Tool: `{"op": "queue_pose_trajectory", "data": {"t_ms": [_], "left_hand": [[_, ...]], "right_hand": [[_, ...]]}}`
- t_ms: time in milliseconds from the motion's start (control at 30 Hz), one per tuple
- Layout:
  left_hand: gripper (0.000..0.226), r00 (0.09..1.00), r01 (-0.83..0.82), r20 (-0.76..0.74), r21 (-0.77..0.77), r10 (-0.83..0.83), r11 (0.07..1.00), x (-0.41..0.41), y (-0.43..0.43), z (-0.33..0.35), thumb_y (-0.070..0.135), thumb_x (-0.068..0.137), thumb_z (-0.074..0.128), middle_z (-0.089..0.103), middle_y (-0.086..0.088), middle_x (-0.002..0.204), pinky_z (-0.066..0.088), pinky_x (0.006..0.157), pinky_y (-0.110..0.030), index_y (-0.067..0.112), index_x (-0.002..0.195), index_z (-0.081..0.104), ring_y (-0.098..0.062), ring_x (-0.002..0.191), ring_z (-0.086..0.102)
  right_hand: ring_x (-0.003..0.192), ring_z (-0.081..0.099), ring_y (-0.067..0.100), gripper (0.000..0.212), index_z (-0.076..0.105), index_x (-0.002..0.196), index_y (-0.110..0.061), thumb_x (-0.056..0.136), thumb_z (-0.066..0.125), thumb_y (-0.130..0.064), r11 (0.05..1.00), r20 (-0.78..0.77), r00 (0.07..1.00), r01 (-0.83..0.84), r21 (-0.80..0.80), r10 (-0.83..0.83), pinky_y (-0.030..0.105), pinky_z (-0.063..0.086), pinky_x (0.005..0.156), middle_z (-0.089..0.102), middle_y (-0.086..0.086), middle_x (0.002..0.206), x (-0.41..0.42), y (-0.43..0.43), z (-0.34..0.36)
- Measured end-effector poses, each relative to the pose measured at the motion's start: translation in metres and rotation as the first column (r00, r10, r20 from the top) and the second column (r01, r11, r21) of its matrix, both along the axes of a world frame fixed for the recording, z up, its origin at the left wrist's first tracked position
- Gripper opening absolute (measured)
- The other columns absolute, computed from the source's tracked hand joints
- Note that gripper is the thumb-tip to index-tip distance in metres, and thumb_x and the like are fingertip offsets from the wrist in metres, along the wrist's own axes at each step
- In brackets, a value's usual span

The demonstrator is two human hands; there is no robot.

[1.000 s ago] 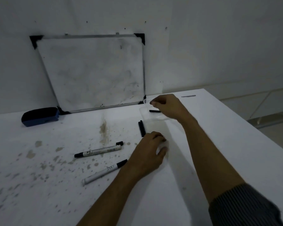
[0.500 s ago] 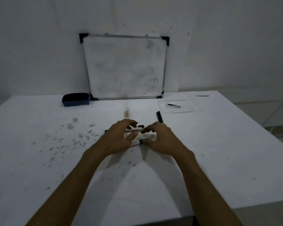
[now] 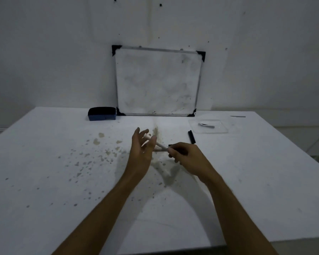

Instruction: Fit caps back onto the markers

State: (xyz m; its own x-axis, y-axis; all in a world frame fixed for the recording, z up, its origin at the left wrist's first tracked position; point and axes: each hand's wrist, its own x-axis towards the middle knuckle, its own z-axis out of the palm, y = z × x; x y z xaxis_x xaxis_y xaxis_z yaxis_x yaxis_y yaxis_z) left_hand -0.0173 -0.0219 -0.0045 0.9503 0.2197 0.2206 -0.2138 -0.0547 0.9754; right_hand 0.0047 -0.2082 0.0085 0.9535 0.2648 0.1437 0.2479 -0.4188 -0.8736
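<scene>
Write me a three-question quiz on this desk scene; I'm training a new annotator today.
1. True or false: the right hand grips the marker.
2. What leans on the wall behind the table?
3. The eraser sits: A) left of the whiteboard, B) in the clear tray.

Key: 1 true. 2 the whiteboard. 3 A.
</scene>
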Motion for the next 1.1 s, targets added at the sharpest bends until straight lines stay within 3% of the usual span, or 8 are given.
{"op": "queue_pose_trajectory", "data": {"t_ms": [100, 167, 300, 400, 533, 667, 833, 1100], "left_hand": [[0.045, 0.997, 0.078, 0.001, -0.141, -0.079, 0.987, 0.009, -0.015, 0.005, 0.056, 0.099, 0.047, 0.070, 0.006, 0.132, 0.053, 0.096, -0.024, 0.031, 0.134, 0.060, -0.012, 0.120, 0.066], [0.030, 0.993, 0.100, 0.078, -0.182, -0.087, 0.978, 0.011, -0.023, 0.005, 0.041, 0.107, 0.045, 0.080, 0.002, 0.104, 0.060, 0.085, -0.029, 0.026, 0.117, 0.069, -0.015, 0.099, 0.076], [0.030, 0.997, 0.060, 0.066, -0.211, -0.047, 0.976, 0.022, -0.027, 0.008, 0.036, 0.107, 0.052, 0.069, -0.002, 0.075, 0.059, 0.068, -0.026, 0.016, 0.111, 0.074, -0.016, 0.068, 0.067], [0.033, 0.991, 0.129, 0.071, -0.194, -0.117, 0.972, 0.029, -0.024, 0.002, 0.034, 0.108, 0.052, 0.056, 0.003, 0.065, 0.052, 0.053, -0.028, 0.012, 0.121, 0.072, -0.016, 0.053, 0.053], [0.030, 0.965, 0.256, -0.003, -0.231, -0.263, 0.939, 0.025, -0.030, -0.011, 0.043, 0.103, 0.056, 0.048, 0.003, 0.062, 0.035, 0.038, -0.022, 0.026, 0.121, 0.075, -0.012, 0.038, 0.036], [0.027, 0.928, 0.337, -0.101, -0.174, -0.357, 0.925, 0.026, -0.036, -0.016, 0.043, 0.103, 0.059, 0.047, 0.003, 0.061, 0.028, 0.036, -0.017, 0.029, 0.115, 0.077, -0.009, 0.035, 0.031], [0.033, 0.906, 0.352, -0.154, -0.238, -0.393, 0.905, 0.035, -0.029, -0.016, 0.035, 0.106, 0.056, 0.051, 0.006, 0.057, 0.026, 0.036, -0.017, 0.028, 0.080, 0.075, -0.009, 0.035, 0.033], [0.025, 0.886, 0.394, -0.144, -0.266, -0.440, 0.880, 0.038, -0.028, -0.019, 0.020, 0.107, 0.054, 0.055, -0.009, 0.073, 0.032, 0.036, -0.021, 0.007, 0.106, 0.075, -0.013, 0.042, 0.038]], "right_hand": [[0.071, 0.071, 0.009, 0.022, 0.076, 0.104, -0.030, 0.095, 0.066, -0.048, 0.973, -0.100, 0.995, 0.017, 0.229, 0.006, 0.021, 0.053, 0.063, 0.081, -0.004, 0.090, -0.013, 0.009, -0.002], [0.074, 0.075, 0.012, 0.028, 0.076, 0.107, -0.029, 0.096, 0.063, -0.051, 0.965, -0.133, 0.991, 0.031, 0.261, 0.004, 0.016, 0.052, 0.061, 0.082, -0.003, 0.090, -0.019, 0.013, -0.006], [0.075, 0.075, 0.004, 0.037, 0.076, 0.103, -0.031, 0.098, 0.053, -0.059, 0.996, -0.070, 0.997, 0.030, 0.081, -0.024, 0.009, 0.051, 0.061, 0.081, -0.013, 0.089, -0.013, 0.007, -0.009], [0.074, 0.070, -0.002, 0.038, 0.077, 0.105, -0.028, 0.100, 0.052, -0.056, 0.977, 0.025, 0.986, 0.166, -0.133, -0.164, 0.018, 0.054, 0.069, 0.079, -0.013, 0.089, 0.017, -0.012, -0.004], [0.090, 0.071, 0.015, 0.021, 0.075, 0.108, -0.018, 0.096, 0.066, -0.033, 0.879, 0.149, 0.903, 0.428, -0.209, -0.404, 0.027, 0.052, 0.083, 0.078, -0.003, 0.099, 0.066, -0.041, -0.006], [0.098, 0.070, 0.021, 0.030, 0.072, 0.116, -0.017, 0.093, 0.069, -0.036, 0.823, 0.121, 0.855, 0.519, -0.232, -0.505, 0.036, 0.055, 0.089, 0.075, 0.002, 0.106, 0.089, -0.049, -0.023], [0.095, 0.067, 0.025, 0.034, 0.075, 0.110, -0.015, 0.091, 0.071, -0.042, 0.773, 0.239, 0.818, 0.573, -0.271, -0.523, 0.027, 0.044, 0.074, 0.066, 0.008, 0.108, 0.091, -0.043, -0.041], [0.096, 0.070, 0.022, 0.025, 0.077, 0.105, -0.018, 0.088, 0.075, -0.036, 0.762, 0.197, 0.796, 0.605, -0.231, -0.572, 0.036, 0.055, 0.088, 0.077, 0.000, 0.101, 0.092, -0.036, -0.036]]}}
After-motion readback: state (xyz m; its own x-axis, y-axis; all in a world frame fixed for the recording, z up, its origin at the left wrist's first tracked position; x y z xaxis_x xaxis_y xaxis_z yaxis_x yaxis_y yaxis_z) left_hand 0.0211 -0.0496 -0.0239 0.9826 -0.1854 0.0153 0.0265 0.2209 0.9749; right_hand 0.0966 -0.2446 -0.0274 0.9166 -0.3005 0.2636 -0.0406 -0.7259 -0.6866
